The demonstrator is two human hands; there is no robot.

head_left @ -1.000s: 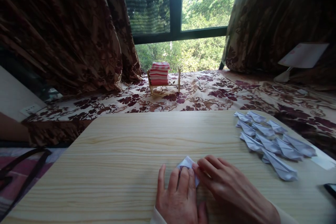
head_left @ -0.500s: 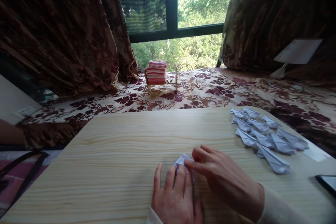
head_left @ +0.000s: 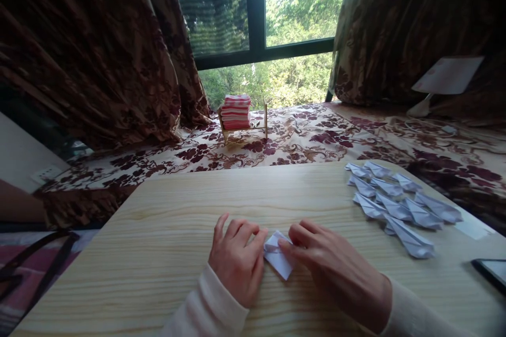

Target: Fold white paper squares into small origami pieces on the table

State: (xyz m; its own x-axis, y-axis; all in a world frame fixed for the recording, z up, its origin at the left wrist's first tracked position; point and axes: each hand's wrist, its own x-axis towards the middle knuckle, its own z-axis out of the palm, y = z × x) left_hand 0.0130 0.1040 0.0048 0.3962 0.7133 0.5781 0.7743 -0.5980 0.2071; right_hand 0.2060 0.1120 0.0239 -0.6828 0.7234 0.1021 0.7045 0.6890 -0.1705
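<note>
A small folded piece of white paper [head_left: 278,258] lies on the light wooden table [head_left: 166,242] between my hands. My left hand [head_left: 236,260] rests at the paper's left edge with its fingers curled, their tips touching the paper. From the right, the fingertips of my right hand [head_left: 330,268] press down on the paper's upper right part. Both wrists wear cream sleeves.
Several folded white paper planes [head_left: 395,202] lie in a cluster at the table's right. A dark phone [head_left: 492,273] sits at the right edge. Beyond the table, a floral cloth holds a small wooden rack with a red-striped stack [head_left: 236,111]. Curtains flank the window.
My left hand has slid off the top of the paper to its left side, uncovering more of it. My right hand stays pressed on the paper.
</note>
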